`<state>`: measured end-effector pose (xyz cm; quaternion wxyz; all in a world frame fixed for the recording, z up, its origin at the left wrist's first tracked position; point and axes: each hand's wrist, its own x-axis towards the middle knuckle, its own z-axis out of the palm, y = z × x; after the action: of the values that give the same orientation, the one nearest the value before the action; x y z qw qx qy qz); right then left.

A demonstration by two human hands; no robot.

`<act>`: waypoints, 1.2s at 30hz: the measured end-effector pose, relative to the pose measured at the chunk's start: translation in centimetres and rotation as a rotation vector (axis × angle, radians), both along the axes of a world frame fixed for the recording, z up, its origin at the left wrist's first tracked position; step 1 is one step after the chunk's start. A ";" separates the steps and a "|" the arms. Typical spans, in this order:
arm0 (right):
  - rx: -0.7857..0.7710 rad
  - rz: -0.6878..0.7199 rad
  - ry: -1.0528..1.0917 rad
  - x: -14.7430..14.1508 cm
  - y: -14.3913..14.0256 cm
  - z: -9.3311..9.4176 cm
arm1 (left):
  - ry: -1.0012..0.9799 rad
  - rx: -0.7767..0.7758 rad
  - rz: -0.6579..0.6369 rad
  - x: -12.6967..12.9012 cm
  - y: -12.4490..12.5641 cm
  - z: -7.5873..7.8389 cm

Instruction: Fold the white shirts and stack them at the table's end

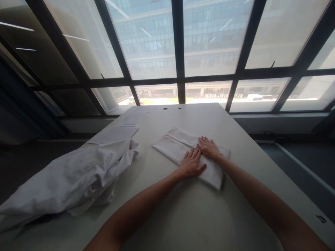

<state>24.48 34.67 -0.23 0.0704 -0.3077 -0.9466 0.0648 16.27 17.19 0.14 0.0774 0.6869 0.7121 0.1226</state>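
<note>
A white cloth garment, folded into a flat rectangular bundle, lies at an angle on the white table. A seam or fold line runs along its top. My left hand rests flat on the bundle's near side, fingers stretched out. Close beside it, my right hand presses flat on the cloth with its fingers extended. The fingertips of my left hand almost meet my right hand. Neither hand grips the fabric. What kind of garment it is cannot be made out.
A crumpled heap of white cloth covers the table's left side. Paper sheets lie behind it. Round holes mark the far end of the table, in front of large dark-framed windows. A small dark object sits near the right edge.
</note>
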 end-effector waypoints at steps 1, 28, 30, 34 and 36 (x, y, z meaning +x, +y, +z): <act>0.003 0.040 -0.007 0.2 0.4 -0.1 | -0.009 -0.001 0.016 0.7 0.0 0.0; -0.091 0.118 -0.091 -6.7 -2.1 1.5 | -0.085 -0.009 0.936 -20.2 -8.4 2.9; -0.118 0.064 -0.084 -9.2 -3.2 1.4 | -0.134 -0.009 0.953 -20.4 -8.7 3.0; -0.175 -0.020 -0.052 -13.9 -5.0 1.5 | -0.233 -0.016 0.946 -20.3 -8.9 3.2; -0.214 -0.027 -0.042 -16.0 -5.8 1.5 | -0.279 0.019 0.943 -20.1 -8.9 3.4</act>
<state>8.47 28.89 1.26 0.0181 -0.3275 -0.9313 0.1582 -3.84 8.32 3.57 0.1017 0.2674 0.9272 0.2417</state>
